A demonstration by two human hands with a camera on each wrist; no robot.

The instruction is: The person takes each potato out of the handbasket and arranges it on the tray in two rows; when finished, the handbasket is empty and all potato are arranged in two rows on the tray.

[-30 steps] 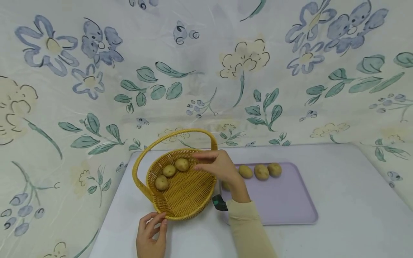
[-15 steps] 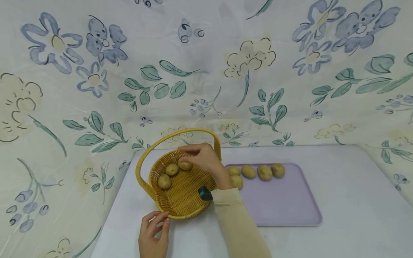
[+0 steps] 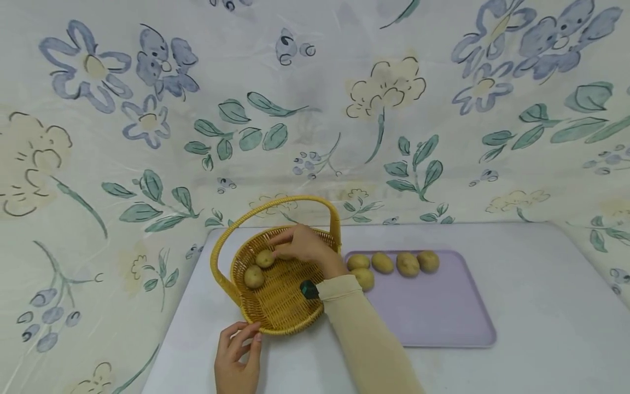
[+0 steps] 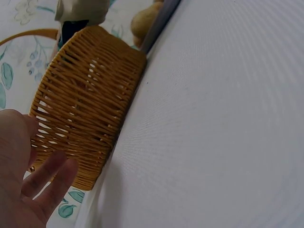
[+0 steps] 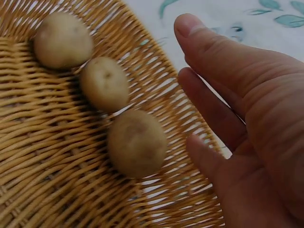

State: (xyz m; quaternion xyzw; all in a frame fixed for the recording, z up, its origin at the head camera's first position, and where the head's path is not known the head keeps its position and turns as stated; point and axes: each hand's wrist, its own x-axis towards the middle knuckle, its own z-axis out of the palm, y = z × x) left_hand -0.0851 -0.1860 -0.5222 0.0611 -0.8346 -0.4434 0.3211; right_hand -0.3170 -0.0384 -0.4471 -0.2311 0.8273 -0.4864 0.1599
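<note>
In the right wrist view, three potatoes [image 5: 104, 85] are seen in the basket [image 5: 28, 137], left of the spread, unloaded right hand [image 5: 266, 121]. At the head view's bottom, the basket is pinched by the left hand [image 3: 237, 357].

Soft, even light (left wrist view dimmer)

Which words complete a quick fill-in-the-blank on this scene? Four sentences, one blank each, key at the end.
1. The hand touching the near rim of the basket is the person's ____ hand.
2. The right wrist view shows ____ potatoes in the basket.
3. In the head view, the purple tray lies to the ____ of the basket.
4. The head view shows ____ potatoes on the tray.

Missing words: left; three; right; five.
</note>
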